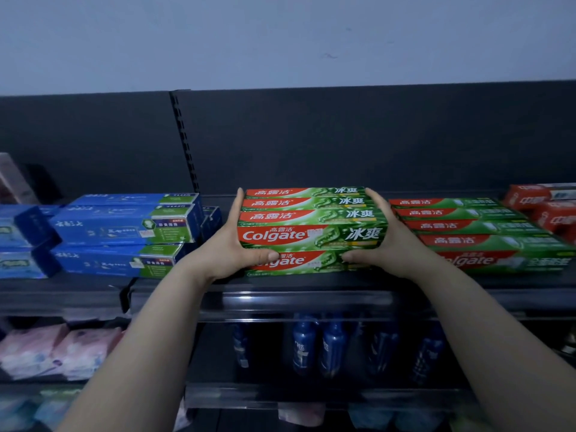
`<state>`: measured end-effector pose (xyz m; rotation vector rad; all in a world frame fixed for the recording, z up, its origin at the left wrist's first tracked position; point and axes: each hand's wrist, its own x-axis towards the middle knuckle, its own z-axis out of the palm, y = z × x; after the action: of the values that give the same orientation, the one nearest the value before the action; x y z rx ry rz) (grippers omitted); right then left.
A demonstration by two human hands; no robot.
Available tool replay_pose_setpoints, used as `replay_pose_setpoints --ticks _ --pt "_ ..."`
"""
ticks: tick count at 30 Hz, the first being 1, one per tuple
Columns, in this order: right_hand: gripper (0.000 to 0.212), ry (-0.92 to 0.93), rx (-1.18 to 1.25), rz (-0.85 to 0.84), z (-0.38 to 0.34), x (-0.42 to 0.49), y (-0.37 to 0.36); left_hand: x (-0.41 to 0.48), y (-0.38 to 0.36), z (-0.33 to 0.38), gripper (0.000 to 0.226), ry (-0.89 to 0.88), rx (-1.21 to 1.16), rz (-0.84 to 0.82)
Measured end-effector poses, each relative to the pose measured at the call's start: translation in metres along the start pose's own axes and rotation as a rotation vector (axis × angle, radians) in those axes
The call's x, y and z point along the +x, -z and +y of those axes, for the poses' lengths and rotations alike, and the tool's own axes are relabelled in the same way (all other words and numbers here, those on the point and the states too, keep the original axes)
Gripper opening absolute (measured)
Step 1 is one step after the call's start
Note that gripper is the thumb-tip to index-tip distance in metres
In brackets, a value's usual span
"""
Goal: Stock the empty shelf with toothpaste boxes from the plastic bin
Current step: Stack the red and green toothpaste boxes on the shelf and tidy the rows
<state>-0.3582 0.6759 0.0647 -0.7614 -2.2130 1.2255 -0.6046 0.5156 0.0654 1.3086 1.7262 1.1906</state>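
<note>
The left hand [232, 244] and right hand [385, 241] clamp opposite ends of stacked glossy red-and-green cardboard toothpaste boxes [311, 213] printed "Colgate", resting at the front edge of the dark shelf [311, 286].

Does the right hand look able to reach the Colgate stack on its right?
Probably yes: the right hand is beside the right stack, nothing between, though it grips the middle stack.
</note>
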Motion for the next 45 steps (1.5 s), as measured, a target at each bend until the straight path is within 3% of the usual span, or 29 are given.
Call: replay_pose_setpoints --ticks 8,13,15,20,25,29,32,34,39,45 --pt "0.13 -0.04 0.126 -0.094 0.008 0.007 -0.002 0.0 0.002 -0.01 0.132 -0.027 -0.002 -0.054" --pt "0.131 -0.042 0.205 -0.099 0.01 0.01 -0.003 0.002 0.002 -0.011 0.137 -0.03 -0.149 -0.073" --pt "0.124 -0.048 0.257 -0.088 0.009 0.011 -0.005 0.003 0.001 -0.009 0.139 -0.04 -0.195 -0.077" --pt "0.112 -0.069 0.25 -0.042 0.007 0.009 -0.004 0.007 -0.004 -0.008 0.113 -0.071 -0.204 -0.073" --pt "0.1 -0.111 0.249 0.02 0.008 0.003 0.002 0.01 -0.014 -0.006 0.106 -0.099 -0.205 -0.086" --pt "0.108 -0.139 0.361 -0.014 0.009 0.002 0.006 0.013 -0.02 -0.008 0.113 -0.093 -0.287 -0.068" --pt "0.083 -0.144 0.418 0.011 0.009 0.0 0.006 0.016 -0.025 -0.008 0.114 -0.1 -0.313 -0.075" --pt "0.078 -0.147 0.413 0.029 0.008 -0.001 0.004 0.016 -0.025 -0.006 0.112 -0.101 -0.322 -0.073" --pt "0.079 -0.143 0.372 0.015 0.003 -0.003 0.008 0.013 -0.021 -0.004 0.108 -0.104 -0.306 -0.117" --pt "0.091 -0.156 0.365 0.025 -0.002 -0.004 0.01 0.008 -0.028 0.001 0.103 -0.064 -0.268 -0.054"
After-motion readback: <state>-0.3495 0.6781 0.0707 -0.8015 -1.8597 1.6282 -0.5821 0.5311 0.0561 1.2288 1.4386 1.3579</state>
